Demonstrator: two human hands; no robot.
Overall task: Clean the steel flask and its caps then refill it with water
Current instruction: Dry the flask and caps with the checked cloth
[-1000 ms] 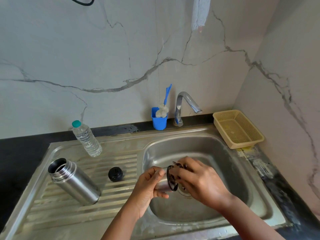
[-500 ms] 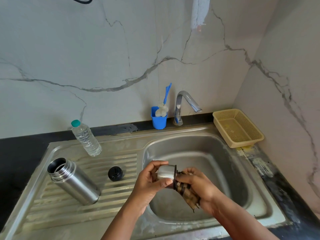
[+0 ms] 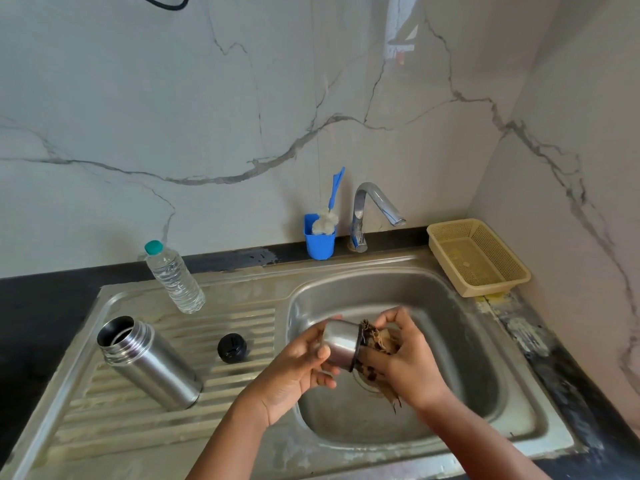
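1. 2 hands work over the sink basin [image 3: 450, 306]: the left hand [image 3: 294, 372] grips the steel cap [image 3: 341, 344], the right hand [image 3: 405, 358] pinches a brown scrubber [image 3: 379, 341] against its rim.
2. 1 open steel flask [image 3: 149, 365] stands on the drainboard beside the black inner cap [image 3: 232, 348] and a water bottle [image 3: 175, 278].

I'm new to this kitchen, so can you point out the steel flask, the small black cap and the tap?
steel flask [image 3: 152, 367], head view, side wall.
black cap [image 3: 232, 347], head view, top.
tap [image 3: 375, 199], head view, spout bend.

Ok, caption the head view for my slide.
Left hand holds steel cap over sink; right hand scrubs inside.
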